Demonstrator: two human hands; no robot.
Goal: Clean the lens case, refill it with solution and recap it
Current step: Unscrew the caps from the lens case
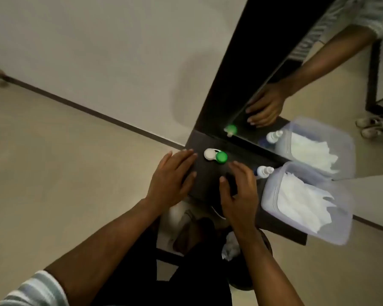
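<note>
Green and white caps sit side by side on the lens case (215,155), which lies on the dark tabletop (210,173) just in front of a mirror (296,89). Both caps appear to be on the case. The left hand (173,180) lies over the tabletop's left edge with its fingers straight and slightly spread, their tips just beside the white cap but not touching it; it holds nothing. The right hand (239,195) is over the tabletop's near part, fingers loosely extended and thumb apart, its fingertips near the green cap but short of it; it also holds nothing. Whether either palm presses the surface I cannot tell.

To the right of the right hand stands a small white bottle (263,171) with a blue patch on it, lying against the corner of a translucent plastic box (272,193). White tissues (301,202) fill the box. The mirror repeats the case, the bottle, the box and one hand with its forearm. Beyond the tabletop are a pale wall and floor, met by a dark skirting line. A striped sleeve (31,290) shows at the lower left.
</note>
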